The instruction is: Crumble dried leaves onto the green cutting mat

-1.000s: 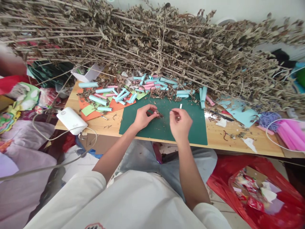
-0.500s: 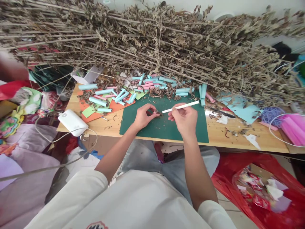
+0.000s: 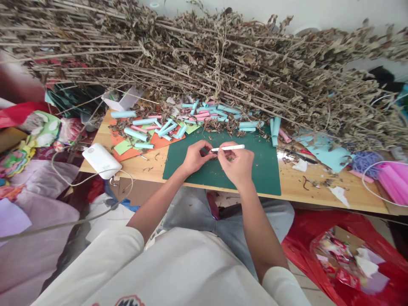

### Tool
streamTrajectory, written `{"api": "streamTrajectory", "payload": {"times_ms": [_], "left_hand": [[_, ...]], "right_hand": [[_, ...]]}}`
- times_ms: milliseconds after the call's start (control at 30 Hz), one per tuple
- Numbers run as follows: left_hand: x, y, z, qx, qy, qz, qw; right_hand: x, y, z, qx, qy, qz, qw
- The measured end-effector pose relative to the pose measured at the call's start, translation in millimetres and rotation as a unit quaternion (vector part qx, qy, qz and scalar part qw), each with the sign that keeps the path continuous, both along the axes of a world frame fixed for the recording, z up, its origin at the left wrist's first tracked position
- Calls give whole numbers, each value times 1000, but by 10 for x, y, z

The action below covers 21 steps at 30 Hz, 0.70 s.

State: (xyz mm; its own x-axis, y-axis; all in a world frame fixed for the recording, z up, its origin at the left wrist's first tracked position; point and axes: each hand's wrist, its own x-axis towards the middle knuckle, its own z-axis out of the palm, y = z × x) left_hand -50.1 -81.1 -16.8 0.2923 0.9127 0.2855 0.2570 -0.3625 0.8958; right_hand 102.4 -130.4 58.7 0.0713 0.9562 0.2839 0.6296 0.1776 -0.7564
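Note:
My right hand (image 3: 238,166) is closed around a slim white pen (image 3: 232,147), held nearly level with its far end pointing right. The pen's left tip reaches the fingertips of my left hand (image 3: 196,158). Thumb and fingers of my left hand are pinched together; what lies between them is too small and covered to name. Both hands are over a dark green cutting mat (image 3: 267,170), with crumbs of dried leaf around them. Beyond the mat lie rolled blue paper tubes (image 3: 251,124) and thinner pink paper tubes (image 3: 204,114) in a loose heap.
A thick bank of dried leafy stems (image 3: 197,55) spans the table's back. On the left is a white power bank (image 3: 101,160) with a cable. To the right are a black pen (image 3: 302,157), blue paper (image 3: 328,151) and purple yarn (image 3: 365,164). A red rubbish bag (image 3: 302,233) stands below.
My right hand has moved left with the pen, bringing its tip to my left fingertips. The pen has swung flatter. My left hand stays pinched over the mat.

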Motion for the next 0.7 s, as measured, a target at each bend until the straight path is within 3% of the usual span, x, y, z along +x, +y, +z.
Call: {"api": "streamTrajectory", "payload": {"times_ms": [200, 400, 567, 700], "left_hand": [[4, -13, 14, 8, -2, 11, 1000], [-2, -17, 13, 14, -7, 5, 1000], [-10, -27, 26, 21, -9, 2, 1000], [-9, -31, 33, 22, -8, -9, 1000]], "right_hand": [[27, -24, -29, 63, -75, 68, 993], [59, -71, -150, 136, -111, 85, 981], [58, -69, -75, 105, -77, 97, 987], [53, -39, -19, 59, -32, 56, 996]]}}
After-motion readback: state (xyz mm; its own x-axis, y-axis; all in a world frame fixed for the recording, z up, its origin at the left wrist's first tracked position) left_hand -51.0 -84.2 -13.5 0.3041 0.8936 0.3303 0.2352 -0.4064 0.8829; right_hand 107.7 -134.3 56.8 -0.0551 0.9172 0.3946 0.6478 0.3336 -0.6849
